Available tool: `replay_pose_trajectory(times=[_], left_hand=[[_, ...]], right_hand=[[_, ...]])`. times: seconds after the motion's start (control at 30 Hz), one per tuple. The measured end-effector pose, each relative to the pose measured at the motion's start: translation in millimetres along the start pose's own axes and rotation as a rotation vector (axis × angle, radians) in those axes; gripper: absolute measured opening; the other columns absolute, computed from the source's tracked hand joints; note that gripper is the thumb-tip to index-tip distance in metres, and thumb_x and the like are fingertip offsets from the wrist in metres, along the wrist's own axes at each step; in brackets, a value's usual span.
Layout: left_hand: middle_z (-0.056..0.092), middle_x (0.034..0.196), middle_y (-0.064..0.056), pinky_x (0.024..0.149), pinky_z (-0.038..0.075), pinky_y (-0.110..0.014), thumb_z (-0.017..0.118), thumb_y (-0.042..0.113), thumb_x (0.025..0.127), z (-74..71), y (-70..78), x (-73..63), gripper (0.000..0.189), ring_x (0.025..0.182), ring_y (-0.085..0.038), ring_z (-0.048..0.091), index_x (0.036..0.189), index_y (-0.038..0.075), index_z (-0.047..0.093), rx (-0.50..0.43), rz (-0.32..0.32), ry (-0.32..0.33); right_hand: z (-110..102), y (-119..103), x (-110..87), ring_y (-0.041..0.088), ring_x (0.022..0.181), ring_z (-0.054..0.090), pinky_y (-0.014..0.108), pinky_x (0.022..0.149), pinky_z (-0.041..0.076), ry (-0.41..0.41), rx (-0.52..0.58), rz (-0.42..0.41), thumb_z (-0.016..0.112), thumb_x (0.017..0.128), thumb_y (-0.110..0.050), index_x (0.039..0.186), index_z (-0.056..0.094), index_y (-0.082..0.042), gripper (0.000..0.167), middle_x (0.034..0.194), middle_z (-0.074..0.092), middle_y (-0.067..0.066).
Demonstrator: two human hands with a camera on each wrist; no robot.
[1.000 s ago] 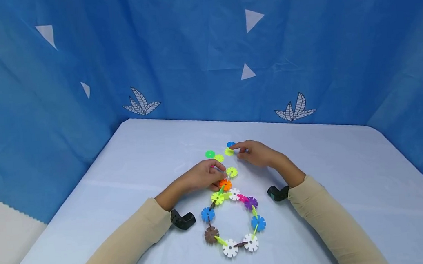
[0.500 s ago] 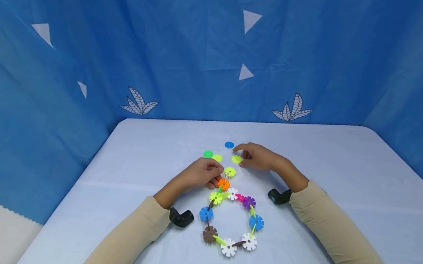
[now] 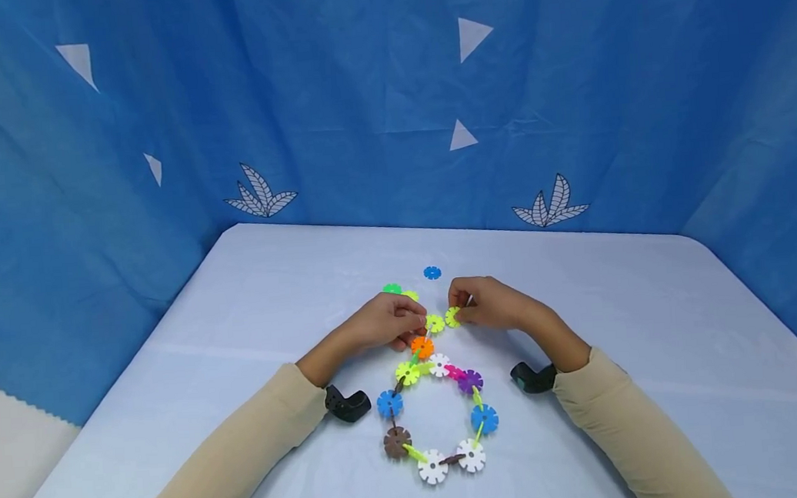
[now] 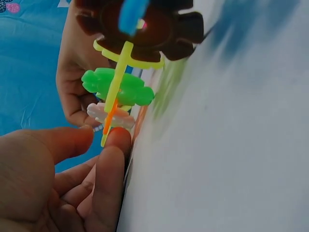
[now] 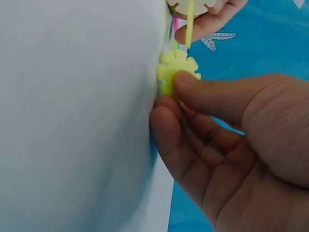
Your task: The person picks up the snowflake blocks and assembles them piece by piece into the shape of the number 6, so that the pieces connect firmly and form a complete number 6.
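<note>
Interlocking notched plastic discs form a ring on the table, with a white disc (image 3: 433, 468) at its near side. From the ring's far side a short tail runs through an orange disc (image 3: 422, 347) to a yellow disc (image 3: 435, 323). My left hand (image 3: 386, 323) pinches that end yellow disc at its left edge. Just to the right, my right hand (image 3: 491, 304) holds a loose yellow disc (image 5: 173, 65) between thumb and fingers. A small gap separates the two yellow discs. In the left wrist view, a green disc (image 4: 116, 87) stands in the chain before the left fingertips.
Beyond the hands lie a loose blue disc (image 3: 432, 273), a green disc (image 3: 392, 289) and another yellow disc (image 3: 410, 296), partly behind the left hand. The white table (image 3: 290, 287) ends at a blue patterned curtain (image 3: 361, 113). Black wrist devices (image 3: 347, 404) sit at both cuffs.
My right hand has drawn a yellow disc away from the blue one, lifted it and brought it nearer the chain's end. My left fingers have shifted from beside the orange disc to the end yellow disc.
</note>
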State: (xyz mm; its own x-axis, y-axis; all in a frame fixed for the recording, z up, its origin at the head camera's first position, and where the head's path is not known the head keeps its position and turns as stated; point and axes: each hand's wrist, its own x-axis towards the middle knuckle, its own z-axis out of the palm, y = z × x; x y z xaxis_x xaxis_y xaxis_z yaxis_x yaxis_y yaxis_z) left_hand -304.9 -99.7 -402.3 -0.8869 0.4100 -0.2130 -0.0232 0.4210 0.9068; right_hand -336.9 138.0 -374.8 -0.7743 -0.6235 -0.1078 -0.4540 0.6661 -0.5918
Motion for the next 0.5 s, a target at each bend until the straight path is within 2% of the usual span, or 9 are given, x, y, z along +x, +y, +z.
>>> replay_pose_trajectory(times=[0.3,0.5], left_hand=[[0.073,0.089,-0.004,0.056,0.052,-0.023,0.066,0.007,0.098,0.2,-2.9,1.2,0.023,0.061,-0.014,0.059,0.120,0.001,0.067,-0.018,0.050,0.006],[0.072,0.088,-0.005,0.057,0.052,-0.023,0.066,0.006,0.098,0.9,-6.0,2.0,0.024,0.062,-0.013,0.059,0.121,0.001,0.066,-0.028,0.048,0.003]], right_hand=[[2.1,-1.5,-5.7,0.022,0.083,0.055,0.032,0.071,0.052,0.002,0.006,-0.053,0.072,0.094,-0.004,0.096,0.058,-0.012,0.016,0.088,0.060,0.001],[4.3,-4.0,-6.0,0.022,0.084,0.056,0.031,0.072,0.052,0.026,0.003,-0.057,0.071,0.094,-0.003,0.095,0.057,-0.012,0.016,0.088,0.060,0.001]])
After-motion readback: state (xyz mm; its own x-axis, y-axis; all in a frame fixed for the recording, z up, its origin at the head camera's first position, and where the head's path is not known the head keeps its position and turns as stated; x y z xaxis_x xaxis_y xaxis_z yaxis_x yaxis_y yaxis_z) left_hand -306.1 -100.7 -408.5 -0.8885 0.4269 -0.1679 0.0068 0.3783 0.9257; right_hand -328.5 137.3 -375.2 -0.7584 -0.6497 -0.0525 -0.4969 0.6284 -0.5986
